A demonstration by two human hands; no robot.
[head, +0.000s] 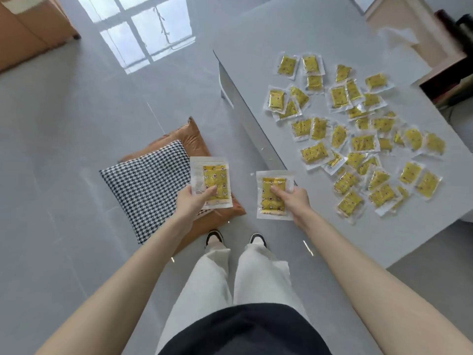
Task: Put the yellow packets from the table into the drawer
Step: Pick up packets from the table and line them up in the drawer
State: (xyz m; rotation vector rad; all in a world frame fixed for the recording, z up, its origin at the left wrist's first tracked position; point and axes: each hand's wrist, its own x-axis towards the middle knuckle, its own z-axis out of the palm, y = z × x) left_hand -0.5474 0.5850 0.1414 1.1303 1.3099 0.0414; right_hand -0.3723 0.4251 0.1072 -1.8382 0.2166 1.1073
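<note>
My left hand (192, 201) grips a small stack of yellow packets (213, 178) in clear wrappers, held above the floor cushions. My right hand (291, 199) grips another yellow packet stack (272, 190) just off the table's near-left corner. Several more yellow packets (358, 139) lie scattered over the grey table (320, 34) to my right. No drawer is in view.
On the glossy grey floor lie a houndstooth cushion (151, 185) over a tan cushion (189, 135) to my left front. My feet (235, 239) stand beside the table's edge. A brown cabinet (28, 26) sits far left; dark furniture (453, 55) sits far right.
</note>
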